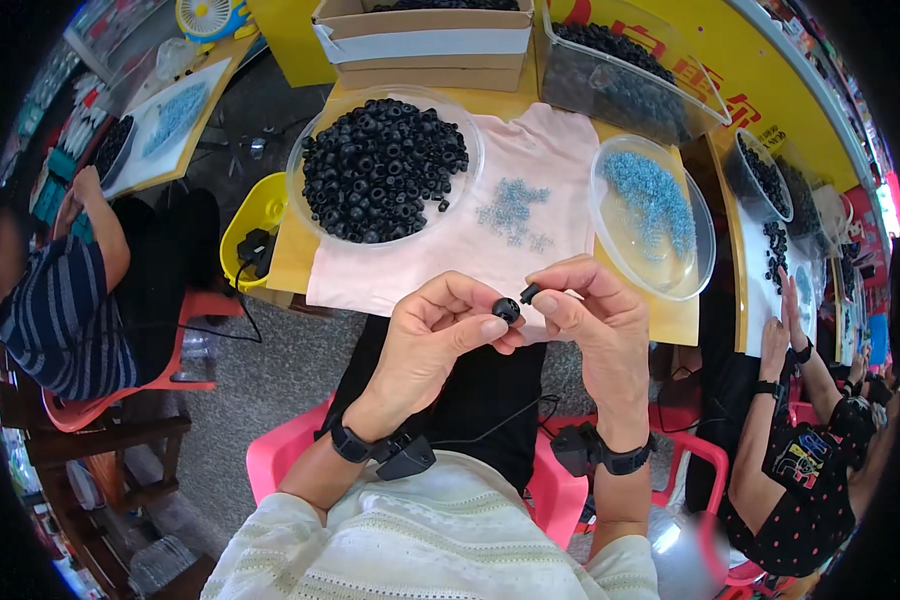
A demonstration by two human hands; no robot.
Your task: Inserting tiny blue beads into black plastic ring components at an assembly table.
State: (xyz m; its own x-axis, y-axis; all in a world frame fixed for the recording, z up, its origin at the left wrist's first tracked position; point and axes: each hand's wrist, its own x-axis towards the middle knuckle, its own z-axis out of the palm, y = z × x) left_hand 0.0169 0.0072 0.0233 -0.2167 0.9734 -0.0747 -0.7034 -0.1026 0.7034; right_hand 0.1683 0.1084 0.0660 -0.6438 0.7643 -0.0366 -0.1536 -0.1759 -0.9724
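Between the thumb and fingers of my left hand (432,330) is a small round black plastic part (507,310) with an opening in its face. My right hand (602,318) pinches a smaller black cylindrical piece (529,293) just beside it, close to the round part. Both hands are above my lap at the table's near edge. Beyond them, a pale pink cloth (370,275) covers the table, with a loose pile of tiny light-blue translucent pieces (513,205) on it. Inside a round clear tray (297,190) on the left lie many black round parts.
An oval clear tray (698,270) of light-blue pieces sits at the right. Behind stand a cardboard box (425,72) and a clear bin (610,100) of black parts. A yellow basket (232,245) is left of the table. People work at tables on both sides.
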